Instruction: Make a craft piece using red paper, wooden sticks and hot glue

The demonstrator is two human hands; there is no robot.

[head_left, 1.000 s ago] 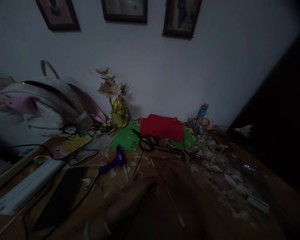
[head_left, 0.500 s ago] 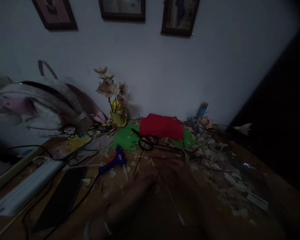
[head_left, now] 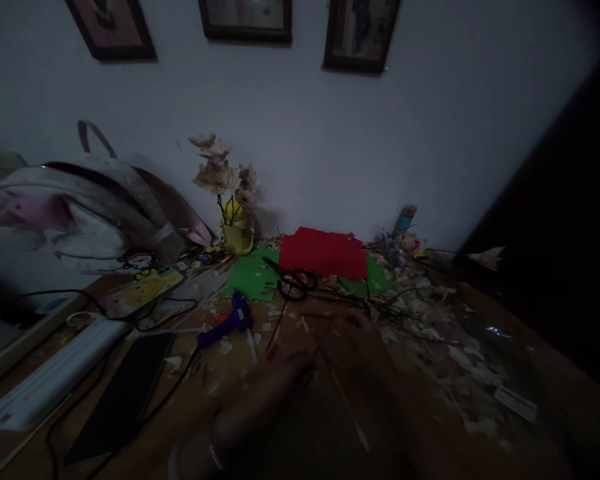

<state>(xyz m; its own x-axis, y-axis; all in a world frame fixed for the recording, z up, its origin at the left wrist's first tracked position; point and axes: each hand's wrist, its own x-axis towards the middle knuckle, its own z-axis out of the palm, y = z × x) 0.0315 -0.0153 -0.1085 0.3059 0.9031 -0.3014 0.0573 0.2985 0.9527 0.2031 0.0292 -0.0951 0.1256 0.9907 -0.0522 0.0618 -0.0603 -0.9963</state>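
The light is dim and both hands are in shadow low in the middle of the head view. My left hand (head_left: 290,363), with bracelets at its wrist, has its fingers closed near one end of a thin dark stem (head_left: 322,342). My right hand (head_left: 357,340) pinches the same stem from the other side; its fingertips are hard to make out. Below the hands a thin pale stick with a white tip (head_left: 361,437) slants over the table. Black-handled scissors (head_left: 295,285) lie just beyond, and a blue glue gun (head_left: 230,321) rests to the left.
Red paper (head_left: 323,252) and green paper (head_left: 253,275) lie at the back. Pale scraps (head_left: 455,353) cover the right side. A yellow pot (head_left: 237,237) holds paper flowers. On the left are a backpack (head_left: 100,207), a dark phone-like slab (head_left: 123,397), a white box (head_left: 55,377) and cables.
My right hand has shifted slightly, its fingers lifting a little near the stem. My left hand stays almost where it was.
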